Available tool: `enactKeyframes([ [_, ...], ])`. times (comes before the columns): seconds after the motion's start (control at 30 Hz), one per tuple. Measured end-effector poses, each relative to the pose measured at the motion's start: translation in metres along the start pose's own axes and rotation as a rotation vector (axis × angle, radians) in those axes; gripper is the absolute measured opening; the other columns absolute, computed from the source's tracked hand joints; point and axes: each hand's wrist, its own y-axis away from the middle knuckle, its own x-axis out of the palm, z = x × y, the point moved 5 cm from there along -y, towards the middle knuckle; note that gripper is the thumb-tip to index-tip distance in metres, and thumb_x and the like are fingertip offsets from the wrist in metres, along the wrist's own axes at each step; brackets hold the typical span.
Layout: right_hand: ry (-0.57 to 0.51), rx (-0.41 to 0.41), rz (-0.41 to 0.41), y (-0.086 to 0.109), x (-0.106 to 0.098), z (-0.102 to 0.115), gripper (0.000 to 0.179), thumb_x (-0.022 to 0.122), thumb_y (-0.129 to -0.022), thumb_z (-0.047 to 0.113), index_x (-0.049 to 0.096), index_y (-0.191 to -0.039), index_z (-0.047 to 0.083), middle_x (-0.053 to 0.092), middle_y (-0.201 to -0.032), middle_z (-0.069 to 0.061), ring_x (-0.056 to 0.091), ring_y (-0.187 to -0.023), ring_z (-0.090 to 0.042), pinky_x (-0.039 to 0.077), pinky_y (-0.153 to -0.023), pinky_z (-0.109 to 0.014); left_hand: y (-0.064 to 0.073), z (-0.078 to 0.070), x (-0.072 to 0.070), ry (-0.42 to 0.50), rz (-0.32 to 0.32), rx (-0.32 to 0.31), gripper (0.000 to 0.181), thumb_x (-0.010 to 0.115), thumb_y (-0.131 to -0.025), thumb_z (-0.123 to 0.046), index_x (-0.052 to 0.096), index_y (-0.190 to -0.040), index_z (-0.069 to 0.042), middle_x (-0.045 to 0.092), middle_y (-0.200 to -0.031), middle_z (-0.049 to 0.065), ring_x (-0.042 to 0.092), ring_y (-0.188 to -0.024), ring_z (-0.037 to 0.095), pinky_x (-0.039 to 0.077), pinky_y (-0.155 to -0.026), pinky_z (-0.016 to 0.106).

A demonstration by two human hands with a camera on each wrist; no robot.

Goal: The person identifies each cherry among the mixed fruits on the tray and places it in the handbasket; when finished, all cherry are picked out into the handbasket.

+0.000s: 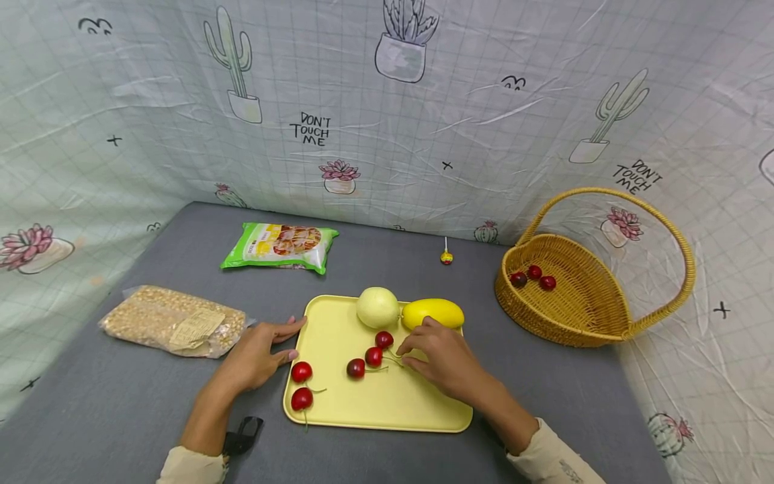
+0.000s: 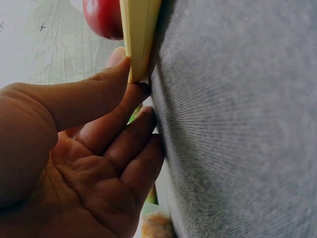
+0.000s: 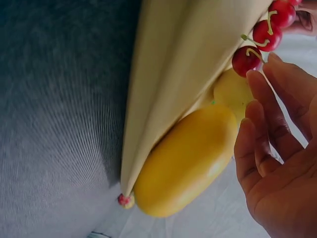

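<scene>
My left hand (image 1: 256, 356) is at the left rim of a yellow tray (image 1: 338, 407); its thumb and forefinger touch the rim, set apart along it. Over the tray's right half, my right hand (image 1: 444, 356) has its thumb and fingertips close to the stems of three dark red cherries (image 1: 373, 356). In the right wrist view a gap shows between thumb and forefinger, beside the nearest cherry's (image 3: 246, 61) stem. Two more cherries (image 1: 302, 398) lie at the tray's left edge. A pale green round fruit (image 1: 377, 308) and a yellow oblong fruit (image 1: 432, 314) sit along the tray's far side.
At the right stands a wicker basket (image 1: 580, 302) with a tall handle and three cherries (image 1: 535, 272) inside. A lollipop (image 1: 446, 257) lies behind the tray. Leftward are a green-and-white food packet (image 1: 281, 247), a clear bag of kernels (image 1: 175, 319) and a black object (image 1: 244, 435).
</scene>
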Motion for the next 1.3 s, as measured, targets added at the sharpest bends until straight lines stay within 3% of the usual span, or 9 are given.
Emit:
enactKeyframes([
  [0.27,0.025,-0.042,-0.027,-0.002,0.008,0.001,0.012,0.093,-0.084,0.019,0.082,-0.085,0.025,0.075,-0.086,0.013,0.048,-0.080,-0.006,0.043,-0.062,-0.016,-0.001,0.000,0.000,0.007,0.004,0.005,0.061,0.079,-0.094,-0.009,0.060,-0.152,-0.010,0.056,-0.152,0.024,0.049,-0.146,0.049,0.041,-0.117,0.069],
  [0.6,0.092,-0.031,-0.088,-0.001,0.007,-0.003,0.018,0.093,-0.082,0.018,0.076,-0.081,0.024,0.068,-0.081,0.013,0.048,-0.077,-0.008,0.043,-0.061,-0.018,0.000,-0.001,0.000,0.006,0.003,0.005,0.061,0.079,-0.094,-0.009,0.060,-0.152,-0.010,0.056,-0.153,0.024,0.049,-0.146,0.050,0.041,-0.116,0.069],
  [0.9,0.233,-0.125,-0.208,0.004,-0.015,-0.003,0.021,0.095,-0.079,0.016,0.075,-0.085,0.021,0.068,-0.083,0.009,0.052,-0.078,-0.011,0.051,-0.066,-0.023,-0.001,0.000,0.000,0.000,0.003,0.013,0.062,0.079,-0.094,-0.010,0.060,-0.152,-0.010,0.056,-0.152,0.024,0.050,-0.145,0.050,0.042,-0.116,0.069],
  [1.1,0.199,-0.167,-0.300,0.009,-0.035,-0.006,0.019,0.092,-0.080,0.015,0.076,-0.088,0.018,0.071,-0.085,0.006,0.054,-0.082,-0.014,0.053,-0.071,-0.029,-0.001,0.000,0.000,-0.007,-0.003,0.013,0.062,0.080,-0.094,-0.010,0.060,-0.152,-0.010,0.056,-0.152,0.025,0.050,-0.144,0.051,0.042,-0.115,0.069],
  [1.3,0.151,-0.143,-0.388,0.013,-0.052,-0.016,0.018,0.092,-0.079,0.011,0.076,-0.087,0.014,0.073,-0.086,0.002,0.053,-0.081,-0.015,0.051,-0.067,-0.029,-0.001,0.001,0.001,-0.009,0.001,0.010,0.063,0.080,-0.094,-0.009,0.059,-0.153,-0.010,0.056,-0.152,0.025,0.049,-0.144,0.051,0.042,-0.115,0.070],
])
